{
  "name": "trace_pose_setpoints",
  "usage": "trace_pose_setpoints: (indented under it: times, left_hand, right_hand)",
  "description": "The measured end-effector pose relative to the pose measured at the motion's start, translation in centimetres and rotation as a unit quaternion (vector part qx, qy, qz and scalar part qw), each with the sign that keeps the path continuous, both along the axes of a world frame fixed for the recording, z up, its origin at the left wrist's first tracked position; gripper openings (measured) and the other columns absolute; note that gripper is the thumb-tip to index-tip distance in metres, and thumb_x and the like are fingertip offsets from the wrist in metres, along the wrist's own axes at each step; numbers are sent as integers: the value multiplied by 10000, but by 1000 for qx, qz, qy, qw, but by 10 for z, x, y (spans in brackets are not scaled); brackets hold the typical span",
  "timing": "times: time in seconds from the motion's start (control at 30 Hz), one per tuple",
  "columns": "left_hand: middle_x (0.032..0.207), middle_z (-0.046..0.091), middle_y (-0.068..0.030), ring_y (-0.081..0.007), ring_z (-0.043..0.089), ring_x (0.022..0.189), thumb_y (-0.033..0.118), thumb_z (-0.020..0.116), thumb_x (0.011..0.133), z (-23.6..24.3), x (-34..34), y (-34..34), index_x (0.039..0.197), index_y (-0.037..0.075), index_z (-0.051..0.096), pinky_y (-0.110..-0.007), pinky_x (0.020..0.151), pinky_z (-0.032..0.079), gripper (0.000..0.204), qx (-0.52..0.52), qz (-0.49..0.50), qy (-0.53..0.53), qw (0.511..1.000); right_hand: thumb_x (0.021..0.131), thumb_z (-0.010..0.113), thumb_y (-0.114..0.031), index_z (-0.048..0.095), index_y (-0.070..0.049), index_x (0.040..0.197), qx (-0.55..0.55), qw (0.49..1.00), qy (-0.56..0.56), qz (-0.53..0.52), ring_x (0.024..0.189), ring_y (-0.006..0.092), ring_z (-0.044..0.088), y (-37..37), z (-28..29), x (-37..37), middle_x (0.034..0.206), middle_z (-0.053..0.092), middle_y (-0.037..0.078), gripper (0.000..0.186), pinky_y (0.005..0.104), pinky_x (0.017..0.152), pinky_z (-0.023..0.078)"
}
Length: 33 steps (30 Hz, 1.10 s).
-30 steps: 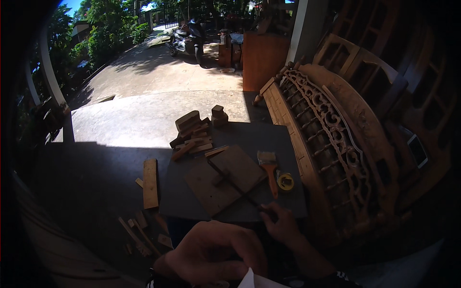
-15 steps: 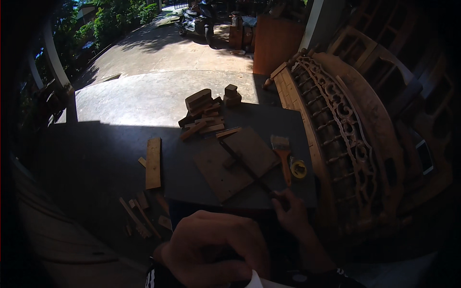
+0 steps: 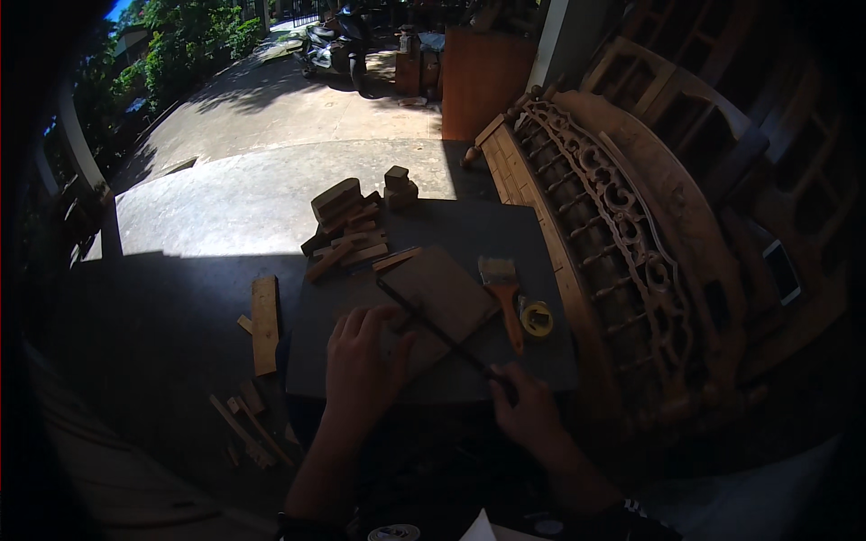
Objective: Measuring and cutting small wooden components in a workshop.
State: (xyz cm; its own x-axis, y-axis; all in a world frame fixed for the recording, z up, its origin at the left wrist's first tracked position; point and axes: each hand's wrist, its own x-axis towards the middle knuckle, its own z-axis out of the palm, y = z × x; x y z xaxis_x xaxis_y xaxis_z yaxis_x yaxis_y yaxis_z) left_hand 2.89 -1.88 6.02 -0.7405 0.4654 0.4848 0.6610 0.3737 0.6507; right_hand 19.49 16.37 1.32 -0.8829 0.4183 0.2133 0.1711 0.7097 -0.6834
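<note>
My left hand [image 3: 363, 361] is over the near left part of a square brown board [image 3: 456, 293]. Its fingers are bent and the thumb stands apart from them, beside a small block that the hand mostly hides. I see no firm grip there. In my right hand [image 3: 528, 406], closed at the board's near edge, is the near end of a long, thin, dark bar-shaped tool [image 3: 442, 335]. The tool slants away to the far left across the board. A thin wooden strip [image 3: 397, 259] lies by its far end.
On the dark table [image 3: 505, 221] are a paintbrush [image 3: 508, 302], a yellow tape roll [image 3: 537, 318] and stacked wood offcuts [image 3: 347, 225]. A plank [image 3: 264, 325] and scraps [image 3: 248, 424] lie left. A carved wooden bedhead-like frame [image 3: 604, 198] stands close right.
My left hand has moved forward from near my body to the board and block. My right hand still holds the dark tool. The whole view has shifted, so things sit further left.
</note>
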Motion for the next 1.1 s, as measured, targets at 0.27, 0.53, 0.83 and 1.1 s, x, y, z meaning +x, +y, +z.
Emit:
trace_pose_setpoints:
  times: [0.27, 0.53, 0.83, 1.1]
  left_hand:
    - [1080, 616, -192, -384, 605, 1063, 103, 704, 888, -48, -24, 41, 1084, -17, 617, -490, 927, 488, 246, -92, 52, -32, 994]
    - [1039, 627, -186, -402, 615, 1035, -20, 615, 818, -51, -25, 23, 1028, -10, 651, -489, 894, 519, 213, -113, 66, 39, 991]
    - [1061, 621, -161, -367, 604, 1035, 28, 620, 807, -81, -40, 33, 1030, 10, 656, -439, 937, 512, 228, -75, 31, 55, 995]
    - [1057, 619, -159, -367, 604, 1048, 53, 662, 828, -69, -46, 37, 1010, 14, 663, -448, 944, 503, 187, -41, -25, 45, 998]
  right_hand:
    - [982, 617, -128, 619, -36, 1166, 66, 998, -22, 9, 855, 426, 723, -6, 33, 4, 947, 723, 223, 205, 498, 735, 590]
    - [962, 639, -84, 631, -30, 1140, 43, 998, -5, 47, 861, 428, 718, -21, 14, 0, 920, 703, 236, 186, 495, 698, 575]
    - [972, 692, -127, 669, -28, 1040, 93, 993, 51, 46, 740, 405, 699, -8, 17, 50, 849, 698, 237, 122, 411, 653, 550]
    - [962, 619, -76, 633, 17, 1125, 61, 997, -23, 49, 988, 433, 715, -9, 6, -16, 1000, 726, 245, 188, 464, 813, 571]
